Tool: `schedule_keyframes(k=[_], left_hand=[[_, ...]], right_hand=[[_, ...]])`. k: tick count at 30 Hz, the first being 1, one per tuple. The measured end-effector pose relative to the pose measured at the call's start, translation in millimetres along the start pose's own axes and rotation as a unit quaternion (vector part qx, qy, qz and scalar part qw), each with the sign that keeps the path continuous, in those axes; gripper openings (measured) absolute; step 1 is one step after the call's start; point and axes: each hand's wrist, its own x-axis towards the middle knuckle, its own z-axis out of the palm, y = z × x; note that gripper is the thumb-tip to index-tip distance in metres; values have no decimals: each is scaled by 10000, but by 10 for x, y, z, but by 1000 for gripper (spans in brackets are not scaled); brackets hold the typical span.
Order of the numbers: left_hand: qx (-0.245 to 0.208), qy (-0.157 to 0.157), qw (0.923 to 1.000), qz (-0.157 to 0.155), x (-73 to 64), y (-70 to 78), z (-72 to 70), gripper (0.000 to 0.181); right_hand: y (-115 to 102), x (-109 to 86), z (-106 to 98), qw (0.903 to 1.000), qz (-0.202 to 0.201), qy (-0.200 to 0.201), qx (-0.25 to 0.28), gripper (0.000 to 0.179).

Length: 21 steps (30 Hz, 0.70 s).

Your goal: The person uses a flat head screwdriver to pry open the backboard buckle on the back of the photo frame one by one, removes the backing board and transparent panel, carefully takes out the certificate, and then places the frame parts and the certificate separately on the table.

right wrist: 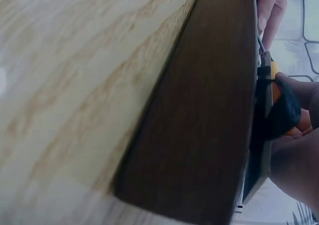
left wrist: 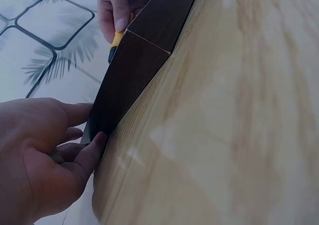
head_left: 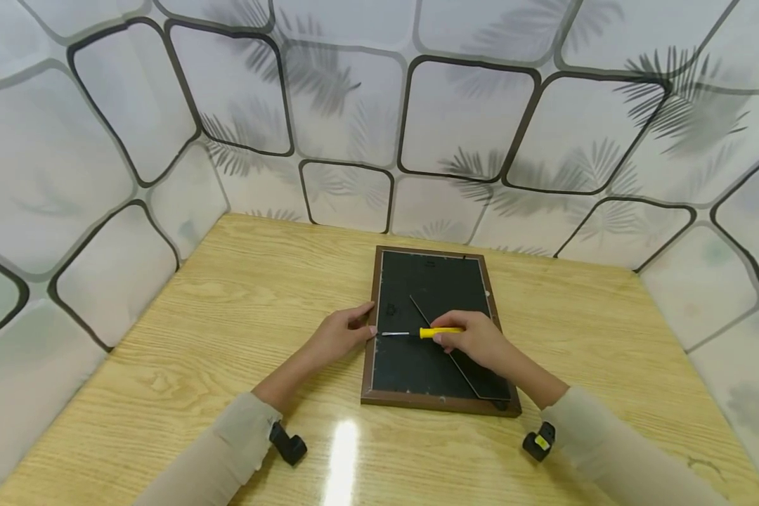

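Observation:
A picture frame (head_left: 441,402) with a brown wooden rim lies face down on the table, its black backing board (head_left: 411,369) upward. My right hand (head_left: 477,339) grips a yellow-handled screwdriver (head_left: 439,332) above the backing. The metal shaft points left and its tip is right at the inner edge of the left rim. At that same rim, my left hand (head_left: 344,334) holds the frame, its thumb close to the screwdriver tip. In the left wrist view, the left fingers (left wrist: 92,153) lie against the frame's dark side.
A black stand leg (head_left: 485,379) lies slantwise across the backing, partly under my right hand. A black ribbon (right wrist: 286,110) loops beside it in the right wrist view. The wood-grain table (head_left: 253,281) meets patterned curtain-like walls (head_left: 348,197) at the back and sides.

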Motion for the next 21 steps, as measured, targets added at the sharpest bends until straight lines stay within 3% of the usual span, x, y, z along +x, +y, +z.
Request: schedule_keyframes(k=[21], left_hand=[[19, 2, 10000, 19, 3, -8, 5, 58]], right_hand=[[-44, -60, 106, 9984, -145, 386, -394, 19]])
